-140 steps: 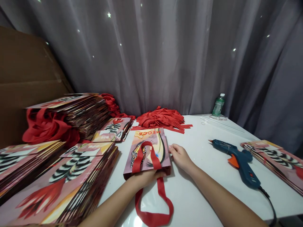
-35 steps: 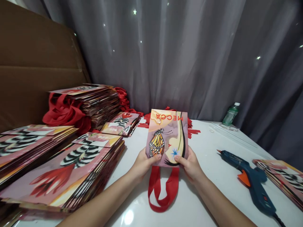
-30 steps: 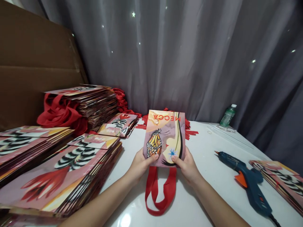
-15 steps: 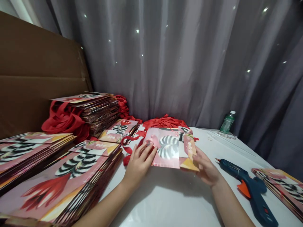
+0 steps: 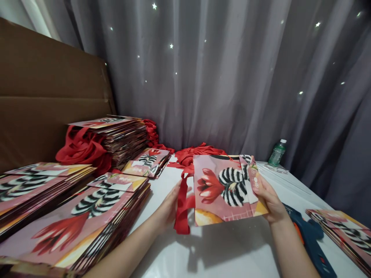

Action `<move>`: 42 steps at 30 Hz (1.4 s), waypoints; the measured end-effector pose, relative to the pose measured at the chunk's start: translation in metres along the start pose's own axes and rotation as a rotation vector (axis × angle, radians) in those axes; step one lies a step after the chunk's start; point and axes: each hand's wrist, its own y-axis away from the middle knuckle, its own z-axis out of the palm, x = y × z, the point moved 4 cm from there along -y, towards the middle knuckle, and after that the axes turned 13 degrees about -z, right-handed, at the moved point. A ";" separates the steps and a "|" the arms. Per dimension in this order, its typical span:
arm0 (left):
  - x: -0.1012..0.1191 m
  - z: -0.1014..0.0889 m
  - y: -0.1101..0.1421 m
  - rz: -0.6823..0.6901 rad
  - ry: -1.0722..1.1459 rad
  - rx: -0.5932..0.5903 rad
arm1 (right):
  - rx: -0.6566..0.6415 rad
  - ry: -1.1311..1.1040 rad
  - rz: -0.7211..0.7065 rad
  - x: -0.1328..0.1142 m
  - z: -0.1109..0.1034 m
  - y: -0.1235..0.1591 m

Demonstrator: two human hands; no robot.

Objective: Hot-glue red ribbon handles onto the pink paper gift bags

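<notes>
A flat folded paper bag [image 5: 223, 189], printed with a red tulip and black-and-white stripes, is raised a little above the white table, casting a shadow. My right hand [image 5: 271, 199] grips its right end, thumb on the front and fingers behind. Red ribbon handles [image 5: 182, 208] hang from the bag's left end. There my left hand [image 5: 169, 206] is closed about the ribbon side of the bag, its fingertips partly hidden behind ribbon and paper. Just beyond the bag lies a heap of red ribbon [image 5: 199, 151].
Stacks of matching folded bags stand at the left [image 5: 95, 216] and at the back left [image 5: 124, 135], beside a cardboard box [image 5: 55, 92]. To the right are a blue glue gun [image 5: 311, 235], partly behind my forearm, a smaller bag stack [image 5: 344, 227] and a green bottle [image 5: 277, 153].
The bag has been lifted and brought nearer, its tulip face now in plain view. My left hand has moved from on top of it to its left end, where the ribbon now hangs.
</notes>
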 end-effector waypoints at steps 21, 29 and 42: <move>0.026 0.005 0.007 0.057 0.144 0.014 | 0.068 0.172 -0.051 -0.022 -0.069 0.001; 0.015 0.019 0.018 -0.042 0.096 -0.281 | 0.047 0.103 -0.030 -0.017 -0.052 0.003; 0.036 0.003 0.004 0.157 0.197 0.259 | 0.120 0.188 -0.086 -0.039 -0.091 0.011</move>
